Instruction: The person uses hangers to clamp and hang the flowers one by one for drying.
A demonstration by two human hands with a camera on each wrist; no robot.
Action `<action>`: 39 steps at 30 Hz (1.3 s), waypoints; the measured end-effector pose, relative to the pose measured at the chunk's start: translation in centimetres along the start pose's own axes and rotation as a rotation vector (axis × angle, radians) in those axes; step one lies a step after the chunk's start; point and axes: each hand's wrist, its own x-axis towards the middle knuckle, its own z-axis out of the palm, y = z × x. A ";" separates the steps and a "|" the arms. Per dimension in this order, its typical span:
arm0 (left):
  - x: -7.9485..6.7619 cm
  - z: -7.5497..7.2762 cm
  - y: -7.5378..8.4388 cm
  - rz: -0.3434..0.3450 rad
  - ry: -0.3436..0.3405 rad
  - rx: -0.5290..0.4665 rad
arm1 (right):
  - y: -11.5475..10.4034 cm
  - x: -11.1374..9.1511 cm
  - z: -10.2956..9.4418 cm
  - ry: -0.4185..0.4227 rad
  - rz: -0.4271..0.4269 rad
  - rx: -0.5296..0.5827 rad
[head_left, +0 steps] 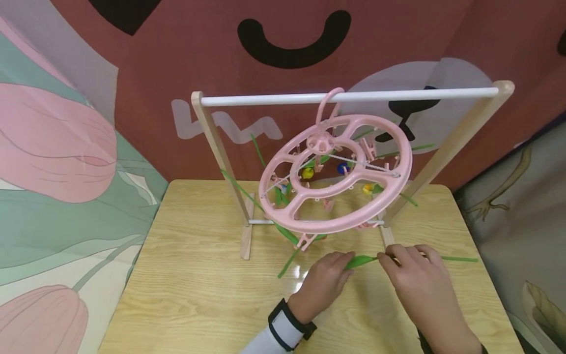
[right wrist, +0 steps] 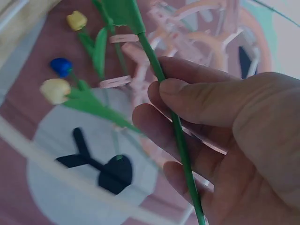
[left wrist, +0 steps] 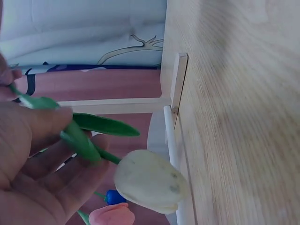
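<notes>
Both hands hold one artificial tulip low in front of the rack. Its cream-white bloom (left wrist: 147,182) shows in the left wrist view; in the head view my left hand (head_left: 324,281) hides it. That hand pinches the stem and green leaves between thumb and fingers, just behind the bloom. Farther along, my right hand (head_left: 417,275) pinches the thin green stem (right wrist: 180,140) between thumb and fingertips, and the stem's end sticks out to the right. Just beyond the hands hangs a pink round clip hanger (head_left: 349,223), with several artificial tulips clipped upside down around it.
The hanger hooks over the white top bar (head_left: 265,100) of a wooden-sided rack (head_left: 460,130) standing on a wood-grain table (head_left: 185,295). A pink clip (head_left: 306,241) with a green stem juts toward the left hand. Printed cloth (head_left: 221,49) hangs behind the table and at both sides.
</notes>
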 end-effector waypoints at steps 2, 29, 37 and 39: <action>0.1 0.0 -0.1 -0.012 0.025 -0.016 | -0.5 0.5 -0.3 0.009 -0.035 0.026; -0.6 1.2 -2.0 -0.212 0.256 -0.806 | 2.1 5.1 0.0 0.072 0.168 0.514; -0.3 0.7 -1.6 -0.266 0.230 -0.937 | 2.4 7.2 0.6 0.038 0.164 0.783; -0.2 0.7 -1.6 -0.257 0.239 -0.952 | 2.2 7.3 0.8 0.044 0.154 0.836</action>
